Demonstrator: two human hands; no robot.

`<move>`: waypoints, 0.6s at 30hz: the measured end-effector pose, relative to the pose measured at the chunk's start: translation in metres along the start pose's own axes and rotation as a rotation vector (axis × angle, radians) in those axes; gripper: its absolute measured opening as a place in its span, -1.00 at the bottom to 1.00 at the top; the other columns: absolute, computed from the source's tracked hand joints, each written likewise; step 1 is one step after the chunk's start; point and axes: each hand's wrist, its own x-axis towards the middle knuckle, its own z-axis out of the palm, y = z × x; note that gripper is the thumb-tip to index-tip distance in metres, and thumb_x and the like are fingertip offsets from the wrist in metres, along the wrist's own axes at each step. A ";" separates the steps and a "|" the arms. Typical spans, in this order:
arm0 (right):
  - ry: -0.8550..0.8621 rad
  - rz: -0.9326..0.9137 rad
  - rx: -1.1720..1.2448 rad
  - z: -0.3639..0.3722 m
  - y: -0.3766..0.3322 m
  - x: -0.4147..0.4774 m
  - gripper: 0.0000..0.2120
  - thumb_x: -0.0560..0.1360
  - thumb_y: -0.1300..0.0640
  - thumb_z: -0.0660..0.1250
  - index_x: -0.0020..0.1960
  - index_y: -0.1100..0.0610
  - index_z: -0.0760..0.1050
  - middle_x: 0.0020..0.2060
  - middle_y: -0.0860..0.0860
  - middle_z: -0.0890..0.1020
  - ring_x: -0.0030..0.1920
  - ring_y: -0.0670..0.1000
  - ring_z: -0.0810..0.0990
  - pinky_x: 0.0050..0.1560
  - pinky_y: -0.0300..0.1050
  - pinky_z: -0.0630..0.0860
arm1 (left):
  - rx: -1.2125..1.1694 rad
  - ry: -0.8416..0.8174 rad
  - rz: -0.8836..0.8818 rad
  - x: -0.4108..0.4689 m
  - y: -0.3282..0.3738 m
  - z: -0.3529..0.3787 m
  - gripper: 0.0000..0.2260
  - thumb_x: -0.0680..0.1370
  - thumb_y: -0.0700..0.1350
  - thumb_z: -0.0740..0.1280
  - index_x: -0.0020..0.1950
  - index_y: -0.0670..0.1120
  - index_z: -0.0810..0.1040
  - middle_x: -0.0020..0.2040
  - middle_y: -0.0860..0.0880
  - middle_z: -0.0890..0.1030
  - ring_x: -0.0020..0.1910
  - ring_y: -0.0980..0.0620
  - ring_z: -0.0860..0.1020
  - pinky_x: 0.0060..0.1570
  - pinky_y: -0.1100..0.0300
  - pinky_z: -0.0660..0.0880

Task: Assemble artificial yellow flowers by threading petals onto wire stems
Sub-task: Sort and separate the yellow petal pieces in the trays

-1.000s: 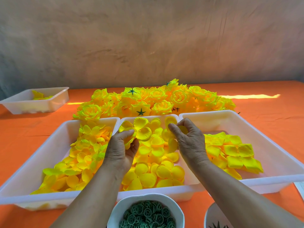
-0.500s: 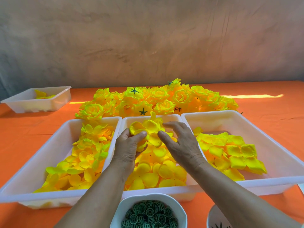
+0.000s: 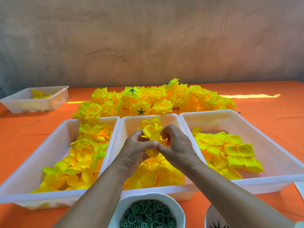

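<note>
Nearest: white bowl (image 3: 151,196) of green ring discs (image 3: 148,214), right under the forearms. Second bowl (image 3: 209,216) at the right edge has spiky green bits in it, mostly cut off.

Above the middle tray (image 3: 130,129), both hands work one petal cluster (image 3: 152,133), held clear of the loose round petals (image 3: 156,175) below. Left hand (image 3: 134,151) is curled round the cluster's lower part, thumb across the front. Right hand (image 3: 178,149) pinches it from the other side, forefinger hooked over the top. Thumb tips meet. Both are clamped on it, neither hand free. No wire stem visible; it may be hidden inside the cluster, cannot tell.

Left tray (image 3: 49,153) holds frilled petal pieces, right tray (image 3: 213,119) flatter squarish ones. Behind the trays is a heap of finished flowers (image 3: 148,101) on the orange cloth (image 3: 263,109), some upside down showing green star backs. Small tray (image 3: 41,106) far left, few petals. Bare wall behind.

Risks, my read:
- The layers are thin and soft, so a loosened pinch lets one slide off or rotate out of line.
- Fingers cover the centre, so threading goes by feel; a missed hole would tear or crumple a petal.
- A dropped piece falls into the look-alike pile.
- A forearm dipping could tip the near bowl.
</note>
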 end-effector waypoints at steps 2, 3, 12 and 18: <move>-0.007 0.026 0.015 0.000 0.000 0.000 -0.68 0.42 0.02 0.44 0.08 -0.03 0.37 -0.12 -0.11 0.50 -0.18 -0.05 0.46 -0.31 -0.36 0.33 | 0.012 -0.009 -0.014 0.000 0.000 0.000 -0.55 0.28 -0.19 0.49 0.17 -0.09 0.59 -0.01 -0.16 0.67 -0.06 -0.06 0.65 -0.17 0.12 0.58; -0.012 0.030 0.018 0.000 -0.001 0.000 -0.65 0.43 0.01 0.44 0.13 -0.03 0.37 -0.11 -0.11 0.50 -0.17 -0.04 0.47 -0.31 -0.35 0.35 | 0.015 -0.014 -0.020 0.000 0.001 0.000 -0.54 0.27 -0.20 0.47 0.18 -0.09 0.59 0.00 -0.16 0.67 -0.05 -0.06 0.64 -0.16 0.11 0.58; -0.027 -0.017 0.069 -0.005 -0.006 -0.002 -0.89 0.47 0.07 0.42 -0.09 0.07 0.52 -0.22 -0.03 0.56 -0.21 0.02 0.49 -0.23 -0.10 0.44 | 0.030 0.071 -0.033 0.001 -0.002 -0.001 -0.70 0.44 -0.33 0.40 0.15 -0.13 0.59 0.04 -0.22 0.66 -0.05 -0.10 0.62 -0.16 0.07 0.57; 0.011 0.039 0.139 -0.006 -0.004 0.000 -0.76 0.55 0.02 0.32 -0.28 0.06 0.51 -0.43 -0.03 0.49 -0.36 -0.01 0.40 -0.28 -0.03 0.35 | 0.040 0.206 -0.034 0.005 -0.002 -0.002 -0.75 0.47 -0.35 0.32 0.10 -0.17 0.61 -0.09 -0.13 0.63 -0.09 -0.08 0.57 -0.15 0.06 0.59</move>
